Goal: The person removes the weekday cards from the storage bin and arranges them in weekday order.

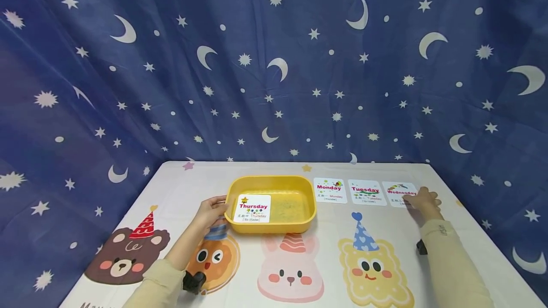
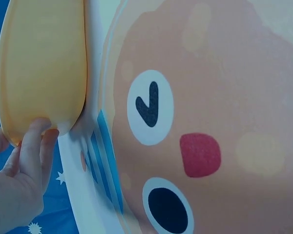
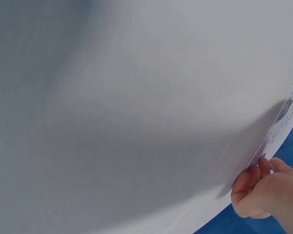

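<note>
My left hand (image 1: pixel 212 212) grips the left end of a yellow plastic tray (image 1: pixel 272 227), its fingers under the rim. In the left wrist view, the left hand (image 2: pixel 27 180) holds the tray (image 2: pixel 44 63) by one end. Inside the tray lies a Thursday card (image 1: pixel 252 209). My right hand (image 1: pixel 424 202) is at the right side of the Wednesday card (image 1: pixel 398 194), its curled fingers on the card's edge. A Monday card (image 1: pixel 330 190) and a Tuesday card (image 1: pixel 367 192) lie left of it in a row. In the right wrist view, the right hand (image 3: pixel 268 190) holds the card's edge (image 3: pixel 278 124).
The white tabletop (image 1: pixel 192 182) carries printed cartoon figures: a bear (image 1: pixel 124 260), a pink rabbit (image 1: pixel 291 270) and a yellow biscuit (image 1: pixel 376 274). A blue curtain (image 1: pixel 274 61) with moons and stars hangs behind and beside the table.
</note>
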A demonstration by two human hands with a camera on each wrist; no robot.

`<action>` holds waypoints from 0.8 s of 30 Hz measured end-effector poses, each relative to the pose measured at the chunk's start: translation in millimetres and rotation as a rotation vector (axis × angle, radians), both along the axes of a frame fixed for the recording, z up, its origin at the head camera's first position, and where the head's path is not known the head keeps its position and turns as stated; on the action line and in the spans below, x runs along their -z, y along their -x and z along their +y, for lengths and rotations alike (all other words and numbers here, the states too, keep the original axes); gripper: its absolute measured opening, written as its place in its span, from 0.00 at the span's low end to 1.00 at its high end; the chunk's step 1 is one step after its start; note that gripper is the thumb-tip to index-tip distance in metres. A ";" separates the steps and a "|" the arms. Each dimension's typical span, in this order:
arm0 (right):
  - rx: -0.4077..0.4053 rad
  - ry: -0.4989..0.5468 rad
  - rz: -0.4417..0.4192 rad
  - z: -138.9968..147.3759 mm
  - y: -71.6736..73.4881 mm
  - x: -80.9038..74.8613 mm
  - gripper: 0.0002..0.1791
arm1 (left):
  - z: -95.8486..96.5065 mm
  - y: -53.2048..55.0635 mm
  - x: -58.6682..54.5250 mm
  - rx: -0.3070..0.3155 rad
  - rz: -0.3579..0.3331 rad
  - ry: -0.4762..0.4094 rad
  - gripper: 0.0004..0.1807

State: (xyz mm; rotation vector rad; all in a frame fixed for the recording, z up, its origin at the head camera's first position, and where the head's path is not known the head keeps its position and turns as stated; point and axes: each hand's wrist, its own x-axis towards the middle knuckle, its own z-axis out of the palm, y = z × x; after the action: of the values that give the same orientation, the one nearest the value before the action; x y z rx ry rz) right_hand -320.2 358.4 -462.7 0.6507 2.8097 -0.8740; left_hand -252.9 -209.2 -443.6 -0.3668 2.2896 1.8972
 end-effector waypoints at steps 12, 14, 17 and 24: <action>-0.035 0.013 0.177 4.3 -11.1 4.1 0.32 | 2.1 0.1 -1.0 0.016 0.005 0.011 0.22; -0.007 0.012 0.195 1.3 -12.2 0.6 0.31 | 1.9 0.7 -0.3 0.021 0.010 0.023 0.22; -0.001 0.003 0.223 -2.2 -13.6 -5.5 0.29 | 1.9 0.7 -0.2 0.018 0.013 0.036 0.22; -0.060 -0.078 0.306 -5.7 -14.5 -23.8 0.24 | 0.0 0.1 -0.2 0.016 0.012 0.043 0.22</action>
State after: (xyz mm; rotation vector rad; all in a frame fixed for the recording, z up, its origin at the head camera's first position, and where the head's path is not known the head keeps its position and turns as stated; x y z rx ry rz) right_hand -305.6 352.8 -438.9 0.4738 3.1301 -0.9276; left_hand -252.9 -209.2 -443.4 -0.3416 2.3371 1.8504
